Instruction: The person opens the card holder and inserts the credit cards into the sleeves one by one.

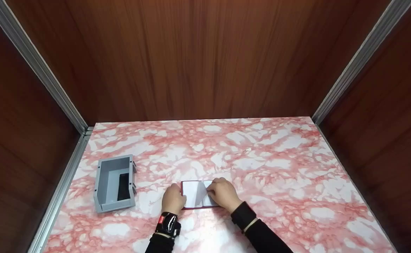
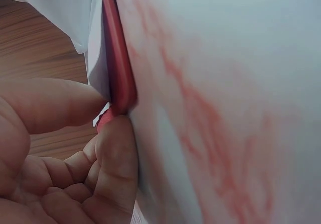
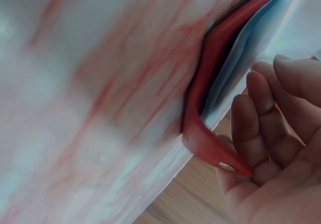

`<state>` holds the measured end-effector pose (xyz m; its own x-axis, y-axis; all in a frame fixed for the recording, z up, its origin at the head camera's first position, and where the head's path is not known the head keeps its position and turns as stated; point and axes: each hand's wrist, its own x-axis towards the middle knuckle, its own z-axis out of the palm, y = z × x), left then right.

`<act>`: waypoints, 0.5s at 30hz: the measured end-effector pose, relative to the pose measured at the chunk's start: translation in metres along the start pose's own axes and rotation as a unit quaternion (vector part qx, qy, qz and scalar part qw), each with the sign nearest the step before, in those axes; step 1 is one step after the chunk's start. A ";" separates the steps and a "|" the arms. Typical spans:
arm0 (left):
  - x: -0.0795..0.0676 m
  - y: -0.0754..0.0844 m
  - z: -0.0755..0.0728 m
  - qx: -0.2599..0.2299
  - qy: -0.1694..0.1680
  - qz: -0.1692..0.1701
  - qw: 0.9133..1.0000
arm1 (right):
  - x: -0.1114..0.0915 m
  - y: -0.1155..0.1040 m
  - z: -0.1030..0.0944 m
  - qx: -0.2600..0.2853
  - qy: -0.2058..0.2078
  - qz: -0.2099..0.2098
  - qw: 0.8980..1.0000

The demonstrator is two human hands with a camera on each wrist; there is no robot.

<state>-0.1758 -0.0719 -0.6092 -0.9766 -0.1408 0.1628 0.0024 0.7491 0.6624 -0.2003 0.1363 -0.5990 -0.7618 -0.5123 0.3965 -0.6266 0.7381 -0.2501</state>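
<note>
A red card holder [image 1: 199, 208] with a snap strap [image 3: 215, 153] lies spread open on the table, its pale sleeves [image 1: 191, 191] facing up. My left hand [image 1: 173, 198] pinches the holder's left edge; in the left wrist view the thumb lies on the sleeve side and a finger is under the red cover [image 2: 120, 58]. From the right, my right hand [image 1: 224, 193] pinches a translucent sleeve [image 1: 201, 193] that stands raised near the middle. In the right wrist view the strap touches its curled fingers, while the pinching fingertips are partly hidden.
A grey plastic bin [image 1: 107, 206] stands to the left of my hands, with a black flat item [image 1: 123, 186] inside. The red-and-white marbled tabletop [image 1: 261, 158] is bordered by brown wood-grain panels [image 1: 191, 63] at the back and both sides.
</note>
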 end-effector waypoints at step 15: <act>0.001 -0.003 -0.001 0.001 -0.001 0.004 1.000 | 0.008 -0.016 0.009 -0.006 -0.017 -0.018 1.000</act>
<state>-0.1763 -0.0746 -0.6106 -0.9771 -0.1329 0.1663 0.0101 0.7513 0.6599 -0.1982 0.1165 -0.5994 -0.7442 -0.5531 0.3745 -0.6518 0.7240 -0.2258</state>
